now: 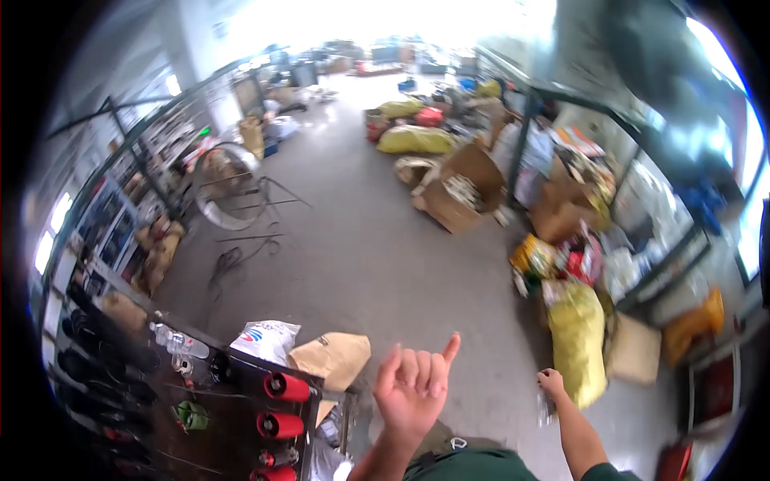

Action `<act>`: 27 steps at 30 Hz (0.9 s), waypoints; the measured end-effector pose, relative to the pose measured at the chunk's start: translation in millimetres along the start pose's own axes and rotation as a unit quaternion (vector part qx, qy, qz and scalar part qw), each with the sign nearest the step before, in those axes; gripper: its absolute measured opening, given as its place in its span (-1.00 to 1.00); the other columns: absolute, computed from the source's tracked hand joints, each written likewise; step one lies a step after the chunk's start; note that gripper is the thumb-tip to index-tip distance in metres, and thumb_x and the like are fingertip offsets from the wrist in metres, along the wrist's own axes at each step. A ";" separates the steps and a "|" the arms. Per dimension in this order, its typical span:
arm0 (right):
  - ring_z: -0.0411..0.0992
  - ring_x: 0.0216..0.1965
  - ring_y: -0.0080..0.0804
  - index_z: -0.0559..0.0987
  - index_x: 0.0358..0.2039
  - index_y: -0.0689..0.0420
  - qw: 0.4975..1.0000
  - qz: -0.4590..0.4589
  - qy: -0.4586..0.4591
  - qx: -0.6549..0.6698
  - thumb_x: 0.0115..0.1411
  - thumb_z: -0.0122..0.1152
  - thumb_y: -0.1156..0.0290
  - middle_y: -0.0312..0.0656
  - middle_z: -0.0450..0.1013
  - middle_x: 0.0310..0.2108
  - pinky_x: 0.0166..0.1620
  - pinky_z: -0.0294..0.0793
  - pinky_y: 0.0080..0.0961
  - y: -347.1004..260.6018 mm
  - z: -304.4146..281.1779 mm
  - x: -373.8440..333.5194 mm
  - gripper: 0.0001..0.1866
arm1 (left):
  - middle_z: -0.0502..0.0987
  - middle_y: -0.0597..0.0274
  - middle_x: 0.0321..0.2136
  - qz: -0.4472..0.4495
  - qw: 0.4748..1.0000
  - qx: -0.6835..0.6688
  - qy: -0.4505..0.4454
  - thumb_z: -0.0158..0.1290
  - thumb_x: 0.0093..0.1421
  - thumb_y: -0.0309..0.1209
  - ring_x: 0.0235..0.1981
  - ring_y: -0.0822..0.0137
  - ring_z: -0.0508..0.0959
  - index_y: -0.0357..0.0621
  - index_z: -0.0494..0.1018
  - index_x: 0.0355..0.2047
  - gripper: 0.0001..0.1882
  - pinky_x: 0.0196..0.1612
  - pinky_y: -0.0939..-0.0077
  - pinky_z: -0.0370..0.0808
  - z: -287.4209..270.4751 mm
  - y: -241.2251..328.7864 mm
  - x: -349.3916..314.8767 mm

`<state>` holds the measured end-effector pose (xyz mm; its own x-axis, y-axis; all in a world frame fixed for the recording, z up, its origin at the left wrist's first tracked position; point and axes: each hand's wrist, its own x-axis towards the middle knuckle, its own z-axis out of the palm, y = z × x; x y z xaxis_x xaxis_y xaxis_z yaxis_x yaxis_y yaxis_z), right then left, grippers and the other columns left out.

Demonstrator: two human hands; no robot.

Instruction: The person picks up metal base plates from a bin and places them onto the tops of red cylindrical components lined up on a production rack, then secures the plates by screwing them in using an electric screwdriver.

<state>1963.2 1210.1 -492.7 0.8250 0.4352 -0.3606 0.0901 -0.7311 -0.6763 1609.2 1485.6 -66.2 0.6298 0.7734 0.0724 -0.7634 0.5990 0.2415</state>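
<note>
My left hand [413,390] is raised in the air near the bottom middle, holding nothing. Its middle fingers are partly curled and one outer finger stretches away to the right. Further right, my right hand [550,383] is closed, its arm reaching forward. Just below it hangs a small clear, plastic-looking thing [545,410], which seems to be held there; it is too blurred to name. Close beside that hand, apart from it, a stuffed yellow sack [577,341] lies on the floor.
A dark workbench [224,437] at lower left carries red cylinders [286,387], clear bottles [183,344] and a green roll [192,415]. Paper and white bags [333,358] stand behind it. Cardboard boxes [457,200] and sacks line the right. A wire ring [227,186] lies on the floor at left.
</note>
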 end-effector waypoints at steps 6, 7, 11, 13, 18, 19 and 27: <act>0.56 -0.49 -0.49 0.68 -0.20 0.21 0.996 -0.081 -0.016 0.038 0.30 0.27 0.29 -0.21 0.64 -0.41 -0.51 0.51 -0.52 -185.6 88.0 197.9 -0.76 | 0.10 0.35 -0.77 0.063 0.995 -0.058 -0.057 -0.27 0.53 -0.17 -0.73 0.37 0.16 -0.01 0.11 -0.72 -0.42 0.38 0.08 0.25 -51.1 116.6 171.4; 0.56 -0.49 -0.48 0.68 -0.18 0.21 0.997 -0.059 -0.043 -0.024 0.30 0.27 0.29 -0.21 0.65 -0.40 -0.51 0.51 -0.51 -179.1 94.5 215.5 -0.76 | 0.14 0.37 -0.77 0.098 0.989 -0.068 -0.087 -0.22 0.51 -0.07 -0.75 0.38 0.19 0.00 0.15 -0.72 -0.39 0.30 0.15 0.29 -52.7 141.5 191.3; 0.55 -0.49 -0.44 0.65 -0.15 0.22 0.964 0.075 -0.232 -0.101 0.32 0.26 0.28 -0.16 0.63 -0.38 -0.54 0.48 -0.44 -254.0 178.7 254.9 -0.74 | 0.33 0.31 -0.76 0.210 0.907 0.034 -0.364 0.00 0.44 -0.09 -0.77 0.30 0.37 -0.04 0.22 -0.74 -0.40 -0.33 0.23 0.55 -20.3 259.5 273.9; 0.59 -0.45 -0.37 0.66 -0.14 0.23 0.949 0.154 -0.253 -0.108 0.31 0.26 0.27 -0.12 0.65 -0.34 -0.50 0.52 -0.38 -248.5 189.8 279.2 -0.72 | 0.29 0.26 -0.75 0.162 0.890 0.025 -0.425 0.10 0.40 -0.20 -0.73 0.27 0.38 -0.09 0.26 -0.75 -0.43 -0.16 0.09 0.60 -15.4 308.0 328.3; 0.55 -0.49 -0.32 0.63 -0.16 0.21 0.920 0.257 -0.274 -0.116 0.31 0.28 0.31 -0.10 0.63 -0.37 -0.52 0.46 -0.36 -351.7 295.1 346.0 -0.78 | 0.23 0.24 -0.74 0.153 0.889 0.058 -0.428 0.20 0.34 -0.25 -0.69 0.29 0.33 -0.12 0.28 -0.72 -0.47 0.07 -0.29 0.57 -50.8 406.3 429.2; 0.52 -0.52 -0.32 0.61 -0.17 0.20 0.911 0.284 -0.271 -0.129 0.32 0.27 0.33 -0.11 0.61 -0.38 -0.54 0.43 -0.37 -375.8 316.8 365.0 -0.80 | 0.21 0.26 -0.74 0.160 0.883 0.071 -0.437 0.20 0.36 -0.23 -0.69 0.28 0.33 -0.12 0.28 -0.73 -0.46 0.08 -0.27 0.57 -57.1 428.7 451.6; 0.45 -0.60 -0.35 0.59 -0.29 0.12 0.892 0.209 -0.332 -0.223 0.35 0.23 0.33 -0.20 0.54 -0.50 -0.59 0.39 -0.36 -677.0 546.6 588.8 -0.86 | 0.19 0.29 -0.75 0.248 0.891 0.094 -0.367 0.14 0.41 -0.21 -0.73 0.30 0.31 -0.13 0.27 -0.76 -0.41 0.28 -0.37 0.42 -95.3 621.8 588.5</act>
<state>2082.9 2248.5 -598.3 0.3393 0.1830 -0.9227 0.1878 -0.9743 -0.1241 1491.4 2333.0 34.4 0.1981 0.5476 0.8129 -0.9801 0.1225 0.1563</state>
